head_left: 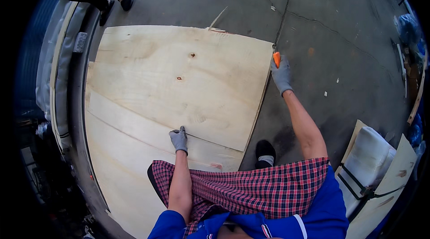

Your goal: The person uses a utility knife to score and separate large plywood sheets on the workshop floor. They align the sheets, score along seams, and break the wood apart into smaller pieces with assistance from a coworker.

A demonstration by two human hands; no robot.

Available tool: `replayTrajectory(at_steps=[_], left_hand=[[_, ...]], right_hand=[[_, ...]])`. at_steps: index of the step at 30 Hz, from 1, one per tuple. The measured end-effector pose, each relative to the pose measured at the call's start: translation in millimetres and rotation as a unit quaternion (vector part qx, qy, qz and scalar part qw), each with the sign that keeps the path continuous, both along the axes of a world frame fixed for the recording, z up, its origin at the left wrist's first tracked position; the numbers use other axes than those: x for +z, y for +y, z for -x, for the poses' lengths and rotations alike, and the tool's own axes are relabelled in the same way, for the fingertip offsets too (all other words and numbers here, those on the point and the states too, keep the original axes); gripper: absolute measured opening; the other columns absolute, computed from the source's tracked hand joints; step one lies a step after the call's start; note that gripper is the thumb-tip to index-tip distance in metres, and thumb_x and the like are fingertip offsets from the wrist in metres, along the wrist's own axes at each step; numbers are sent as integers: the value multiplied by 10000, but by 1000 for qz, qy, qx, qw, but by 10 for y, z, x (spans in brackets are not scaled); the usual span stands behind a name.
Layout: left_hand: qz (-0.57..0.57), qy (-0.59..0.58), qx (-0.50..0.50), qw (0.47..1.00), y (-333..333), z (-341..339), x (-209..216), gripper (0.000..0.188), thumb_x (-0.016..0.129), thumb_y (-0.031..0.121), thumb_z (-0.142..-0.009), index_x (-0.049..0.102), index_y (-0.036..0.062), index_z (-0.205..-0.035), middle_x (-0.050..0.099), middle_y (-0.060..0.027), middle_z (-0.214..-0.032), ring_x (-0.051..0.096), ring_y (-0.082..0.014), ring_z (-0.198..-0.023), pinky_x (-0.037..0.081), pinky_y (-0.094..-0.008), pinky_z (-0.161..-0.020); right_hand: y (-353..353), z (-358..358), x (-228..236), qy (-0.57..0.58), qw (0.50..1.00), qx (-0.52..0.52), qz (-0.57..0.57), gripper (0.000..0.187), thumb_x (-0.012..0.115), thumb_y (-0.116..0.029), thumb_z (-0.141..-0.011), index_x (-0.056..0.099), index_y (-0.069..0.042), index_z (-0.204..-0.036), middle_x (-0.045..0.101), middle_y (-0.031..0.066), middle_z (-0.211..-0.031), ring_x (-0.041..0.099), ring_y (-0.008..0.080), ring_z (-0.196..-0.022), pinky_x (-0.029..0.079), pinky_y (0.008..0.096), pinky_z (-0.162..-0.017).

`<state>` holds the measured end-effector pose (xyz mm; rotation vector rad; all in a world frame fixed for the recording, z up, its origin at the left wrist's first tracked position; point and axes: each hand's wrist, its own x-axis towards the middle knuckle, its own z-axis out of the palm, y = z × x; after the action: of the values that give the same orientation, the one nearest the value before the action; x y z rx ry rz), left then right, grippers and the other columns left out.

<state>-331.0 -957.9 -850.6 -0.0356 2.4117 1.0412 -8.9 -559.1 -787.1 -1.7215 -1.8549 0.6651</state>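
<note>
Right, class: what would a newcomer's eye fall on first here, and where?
The pale wooden sheet lying across the middle stands out first. Next comes the orange tool in the gray-gloved right hand, at the sheet's far right corner, then the red checked cloth below centre.

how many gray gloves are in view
2: one gray glove on the left hand, at the near edge of the top plywood sheet; another on the right hand, around an orange-handled tool.

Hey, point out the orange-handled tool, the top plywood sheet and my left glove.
Orange-handled tool [277, 59]: head view, on its orange handle.
Top plywood sheet [192, 91]: head view, near the middle of its upper face.
Left glove [178, 140]: head view, on its gray back.
</note>
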Motion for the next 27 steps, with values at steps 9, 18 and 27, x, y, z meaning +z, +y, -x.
replayTrajectory(at_steps=[9, 18, 27], left_hand=[[-33, -8, -6, 999, 1, 34, 70, 349, 727, 178, -827, 402, 73, -898, 505, -24, -621, 462, -120, -455, 396, -262, -413], [-63, -24, 2, 998, -63, 32, 120, 346, 718, 159, -832, 405, 53, -933, 527, -24, -672, 479, -98, -507, 411, -235, -453], [-63, -6, -8, 998, 5, -41, 161, 334, 705, 146, -846, 399, 55, -941, 492, -11, -687, 448, -86, -505, 394, -227, -445]], right_hand=[[634, 279, -360, -127, 979, 105, -120, 306, 651, -230, -805, 527, -65, -1029, 570, 135, -1091, 530, 335, -1051, 435, 447, -873], [436, 158, -455, -121, 970, 111, -180, 317, 684, -197, -774, 524, -84, -1023, 537, 104, -1209, 508, 304, -1147, 430, 431, -923], [584, 114, -318, -57, 994, -18, -90, 424, 795, -235, -677, 574, -37, -980, 584, 146, -1113, 585, 316, -995, 470, 389, -825]])
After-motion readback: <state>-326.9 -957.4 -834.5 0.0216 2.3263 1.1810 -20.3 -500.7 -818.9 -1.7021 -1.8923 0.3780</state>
